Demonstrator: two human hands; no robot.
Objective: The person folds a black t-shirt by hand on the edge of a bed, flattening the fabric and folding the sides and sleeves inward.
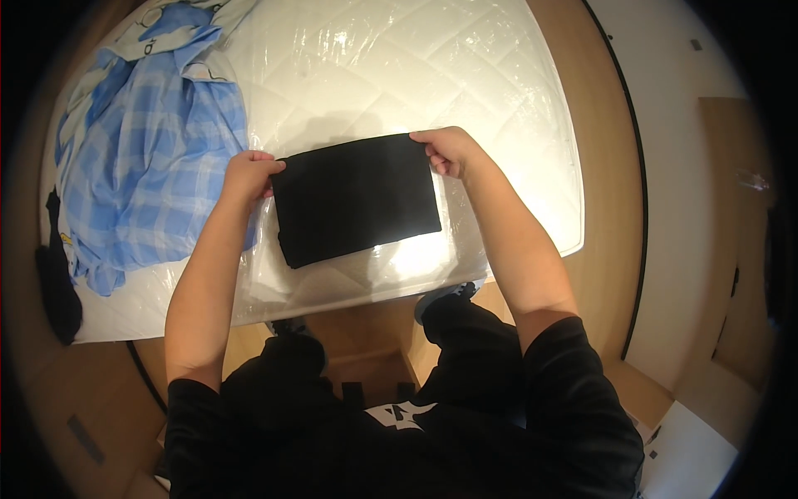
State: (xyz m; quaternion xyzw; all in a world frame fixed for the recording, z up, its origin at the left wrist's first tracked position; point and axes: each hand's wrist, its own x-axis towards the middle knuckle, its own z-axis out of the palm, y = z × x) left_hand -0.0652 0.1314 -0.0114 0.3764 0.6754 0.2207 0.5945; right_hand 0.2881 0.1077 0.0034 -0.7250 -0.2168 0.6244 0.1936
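Note:
A black cloth (358,199), folded into a flat rectangle, is held up between both hands over the near part of a plastic-covered mattress (386,68). My left hand (252,178) pinches its upper left corner between thumb and fingers. The upper right corner is gripped by my right hand (446,150), with the thumb on top and the fingers curled beneath. The cloth's lower edge hangs free, slightly lower on the left. Its underside is hidden.
Crumpled blue-and-white checked fabric (162,156) covers the mattress's left part. A dark cloth item (59,293) lies at the left edge. Wooden flooring (592,125) runs along the right side, with a black strip beyond it. My legs are against the near side of the bed.

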